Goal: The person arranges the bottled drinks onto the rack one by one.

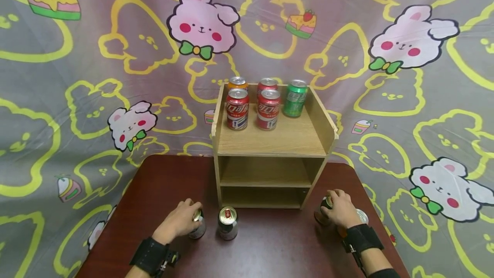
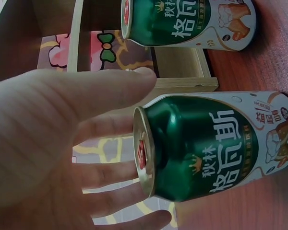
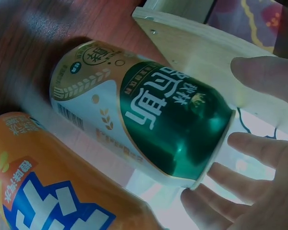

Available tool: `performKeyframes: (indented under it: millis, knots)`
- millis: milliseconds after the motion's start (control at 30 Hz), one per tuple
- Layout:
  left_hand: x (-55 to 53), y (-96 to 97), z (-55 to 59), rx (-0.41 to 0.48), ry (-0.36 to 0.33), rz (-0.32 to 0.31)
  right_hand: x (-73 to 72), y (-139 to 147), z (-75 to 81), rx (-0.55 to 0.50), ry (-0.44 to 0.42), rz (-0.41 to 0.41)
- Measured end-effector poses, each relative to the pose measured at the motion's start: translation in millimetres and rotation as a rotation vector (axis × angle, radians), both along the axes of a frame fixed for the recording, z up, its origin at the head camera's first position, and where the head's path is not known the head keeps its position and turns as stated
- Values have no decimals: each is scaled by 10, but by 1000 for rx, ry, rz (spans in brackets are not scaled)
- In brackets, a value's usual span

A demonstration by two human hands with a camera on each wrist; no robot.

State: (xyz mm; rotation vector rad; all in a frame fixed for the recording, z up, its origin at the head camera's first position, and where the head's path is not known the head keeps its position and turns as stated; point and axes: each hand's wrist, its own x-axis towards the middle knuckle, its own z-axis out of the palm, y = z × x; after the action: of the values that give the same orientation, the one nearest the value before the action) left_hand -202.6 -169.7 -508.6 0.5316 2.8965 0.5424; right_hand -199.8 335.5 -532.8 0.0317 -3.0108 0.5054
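Note:
My left hand (image 1: 179, 220) is over a green-and-white drink can (image 2: 201, 148) standing on the table. Its thumb and loosely spread fingers lie about the can's top rim, and the thumb looks apart from the metal. A matching can (image 1: 228, 224) stands just to the right of it, before the shelf. On the other side, my right hand (image 1: 341, 210) reaches over another green can, this one with white and gold (image 3: 149, 110). Its fingertips are at that can's rim, while the thumb stays clear. An orange soda can (image 3: 62, 177) stands close by, partly hidden under the right wrist in the head view.
A wooden shelf unit (image 1: 270, 143) stands at the back of the dark red table (image 1: 173, 183). On its top board are red cola cans (image 1: 237, 110), a green can (image 1: 295, 100) and an orange can (image 1: 237, 83). A patterned cloth (image 1: 270, 33) hangs behind.

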Motion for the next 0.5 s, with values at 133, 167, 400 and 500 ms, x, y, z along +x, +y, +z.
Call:
performKeyframes:
  millis: [133, 167, 400, 500]
  knots:
    - [-2, 12, -29, -8, 3, 0, -45, 24, -60, 14, -54, 1]
    - [-2, 17, -36, -10, 6, 0, -55, 36, -79, 17, -65, 3]
    - [-3, 35, -69, -11, 24, 14, -132, 86, -187, 4, -58, 15]
    - [-4, 36, -65, 3, 31, 24, -158, 92, -199, -7, -56, 7]
